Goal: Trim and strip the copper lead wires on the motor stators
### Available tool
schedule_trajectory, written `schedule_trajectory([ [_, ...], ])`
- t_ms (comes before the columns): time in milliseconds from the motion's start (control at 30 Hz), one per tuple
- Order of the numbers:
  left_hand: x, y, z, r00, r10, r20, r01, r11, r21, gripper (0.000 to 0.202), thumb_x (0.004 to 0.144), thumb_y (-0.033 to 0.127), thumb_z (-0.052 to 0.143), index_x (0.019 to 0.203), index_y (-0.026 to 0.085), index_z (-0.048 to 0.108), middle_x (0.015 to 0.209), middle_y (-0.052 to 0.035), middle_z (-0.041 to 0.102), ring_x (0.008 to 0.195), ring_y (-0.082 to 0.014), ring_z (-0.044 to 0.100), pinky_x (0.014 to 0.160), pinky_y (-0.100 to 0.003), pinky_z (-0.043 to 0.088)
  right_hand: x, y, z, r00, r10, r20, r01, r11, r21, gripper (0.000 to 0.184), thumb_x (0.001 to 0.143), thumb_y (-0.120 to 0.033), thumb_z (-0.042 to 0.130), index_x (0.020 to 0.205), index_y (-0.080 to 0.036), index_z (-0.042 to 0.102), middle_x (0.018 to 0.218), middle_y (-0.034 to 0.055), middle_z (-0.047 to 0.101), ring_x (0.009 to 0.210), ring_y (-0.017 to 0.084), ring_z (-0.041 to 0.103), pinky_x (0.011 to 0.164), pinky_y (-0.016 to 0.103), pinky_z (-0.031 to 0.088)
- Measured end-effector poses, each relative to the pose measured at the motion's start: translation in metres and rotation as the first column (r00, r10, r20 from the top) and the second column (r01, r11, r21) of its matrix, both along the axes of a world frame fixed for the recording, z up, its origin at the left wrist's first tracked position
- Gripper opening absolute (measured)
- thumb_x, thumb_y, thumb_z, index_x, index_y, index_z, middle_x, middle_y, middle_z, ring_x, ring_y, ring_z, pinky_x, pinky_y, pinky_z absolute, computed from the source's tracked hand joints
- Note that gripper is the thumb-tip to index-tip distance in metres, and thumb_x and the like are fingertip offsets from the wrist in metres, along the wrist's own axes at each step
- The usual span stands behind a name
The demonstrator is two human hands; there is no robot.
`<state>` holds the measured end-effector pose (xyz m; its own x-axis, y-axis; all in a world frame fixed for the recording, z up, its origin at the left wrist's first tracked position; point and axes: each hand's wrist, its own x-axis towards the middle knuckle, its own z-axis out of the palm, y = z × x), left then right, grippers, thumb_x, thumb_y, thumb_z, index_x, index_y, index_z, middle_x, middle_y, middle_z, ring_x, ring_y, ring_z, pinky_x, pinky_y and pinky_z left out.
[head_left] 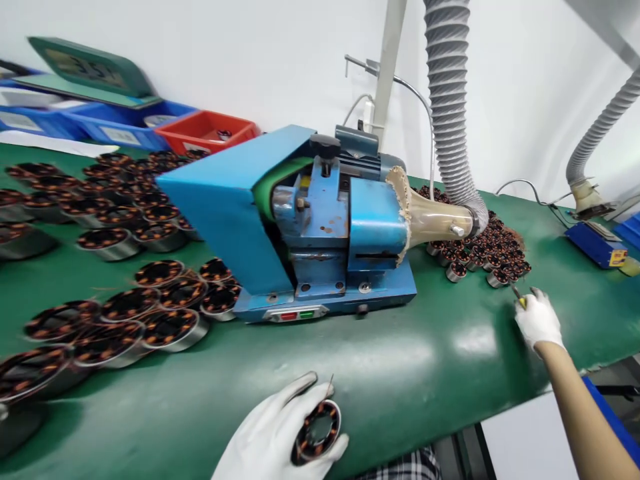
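My left hand [280,427], in a white glove, is closed around a motor stator [320,430] with copper windings and a metal rim. A thin wire end sticks up from it, close to the front of the green table. Farther right, my right hand [539,319], also gloved, grips a small hand tool [523,302] with a yellow part and a dark, narrow tip. Its exact kind is too small to make out. That tip points at a cluster of small stators [480,250] on the table, just beyond the hand.
A blue belt machine [320,227] stands mid-table, its nozzle joined to a grey ribbed hose [450,100]. Larger stators [170,327] sit in rows at left. Behind them are blue bins [125,123] and a red bin [207,130]. A blue box [595,243] is at right.
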<state>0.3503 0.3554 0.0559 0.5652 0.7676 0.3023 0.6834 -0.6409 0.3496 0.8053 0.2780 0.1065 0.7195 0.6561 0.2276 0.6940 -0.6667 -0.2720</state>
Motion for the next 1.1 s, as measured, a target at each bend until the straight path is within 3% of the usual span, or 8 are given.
schedule_trajectory([
  [300,0.001,-0.001,0.017,0.997,-0.041,0.061,0.053,0.975,-0.214,0.055,0.06,0.023,0.071,0.113,0.024,0.057,0.115,-0.0093,0.064,0.104,-0.028,0.062,0.088,-0.04,0.053,-0.142,0.005,-0.027,0.894,0.416,-0.166,-0.4,0.909,0.118,0.023,0.087,-0.032,0.042,0.098,-0.02,0.058,0.081,0.0065,0.066,0.074,0.023,0.061,0.068,0.033,0.048],
  [433,0.012,-0.004,0.029,0.981,0.06,0.184,0.01,0.934,-0.357,0.053,0.044,0.021,0.074,0.096,0.021,0.062,0.097,-0.0089,0.068,0.094,-0.0321,0.063,0.085,-0.048,0.052,-0.161,0.01,-0.035,0.896,0.441,-0.047,-0.438,0.896,0.07,0.024,0.077,-0.018,0.048,0.096,-0.019,0.063,0.095,0.0132,0.063,0.089,0.031,0.055,0.082,0.046,0.04],
  [533,0.023,-0.012,0.04,0.943,0.139,0.303,0.028,0.872,-0.488,0.044,0.046,0.017,0.07,0.088,0.022,0.058,0.09,-0.0053,0.066,0.091,-0.0275,0.063,0.085,-0.044,0.05,-0.161,0.008,-0.038,0.878,0.477,0.037,-0.478,0.879,-0.003,0.04,0.081,-0.013,0.04,0.116,-0.021,0.056,0.102,0.0129,0.061,0.081,0.027,0.058,0.073,0.039,0.045],
  [600,0.032,-0.018,0.043,0.867,0.26,0.425,0.085,0.764,-0.64,0.038,0.05,0.016,0.065,0.086,0.021,0.052,0.089,-0.0043,0.062,0.088,-0.0233,0.063,0.079,-0.037,0.051,-0.16,0.005,-0.04,0.858,0.506,0.083,-0.497,0.861,-0.108,0.052,0.081,-0.008,0.033,0.13,-0.021,0.045,0.099,0.011,0.06,0.066,0.021,0.058,0.059,0.032,0.046],
  [700,0.045,-0.026,0.041,0.664,0.511,0.546,0.301,0.486,-0.82,0.037,0.055,0.017,0.062,0.087,0.022,0.043,0.09,-0.0029,0.059,0.077,-0.0179,0.064,0.066,-0.03,0.051,-0.158,0.004,-0.041,0.8,0.589,0.116,-0.548,0.795,-0.26,0.062,0.077,-0.001,0.031,0.137,-0.018,0.037,0.101,0.0124,0.06,0.07,0.021,0.06,0.06,0.03,0.048],
  [867,0.049,-0.032,0.038,0.5,0.637,0.586,0.603,0.229,-0.764,0.072,0.048,0.006,0.065,0.112,0.027,0.044,0.108,-0.0058,0.059,0.077,-0.0166,0.063,0.056,-0.025,0.045,-0.164,0.013,-0.032,0.782,0.62,0.059,-0.583,0.763,-0.281,0.05,0.083,-0.028,0.05,0.131,-0.013,0.048,0.109,0.0201,0.058,0.094,0.035,0.056,0.079,0.047,0.048],
  [967,0.042,-0.034,0.045,0.464,0.658,0.592,0.738,0.082,-0.67,0.087,0.046,0.001,0.067,0.123,0.032,0.041,0.117,-0.0064,0.057,0.086,-0.0175,0.061,0.054,-0.021,0.042,-0.189,0.011,-0.009,0.73,0.661,-0.174,-0.668,0.743,0.019,0.057,0.076,-0.039,0.064,0.129,-0.022,0.051,0.116,0.0151,0.057,0.102,0.034,0.054,0.085,0.048,0.046],
  [1100,0.042,-0.04,0.055,0.564,0.599,0.568,0.705,0.007,-0.709,0.079,0.052,0.015,0.072,0.125,0.031,0.044,0.108,-0.0051,0.061,0.083,-0.019,0.062,0.052,-0.022,0.043,-0.235,0.008,0.033,0.269,0.877,-0.399,-0.698,0.463,0.546,0.039,0.074,-0.03,0.07,0.112,-0.034,0.063,0.109,0.0039,0.064,0.098,0.023,0.059,0.085,0.032,0.047],
])
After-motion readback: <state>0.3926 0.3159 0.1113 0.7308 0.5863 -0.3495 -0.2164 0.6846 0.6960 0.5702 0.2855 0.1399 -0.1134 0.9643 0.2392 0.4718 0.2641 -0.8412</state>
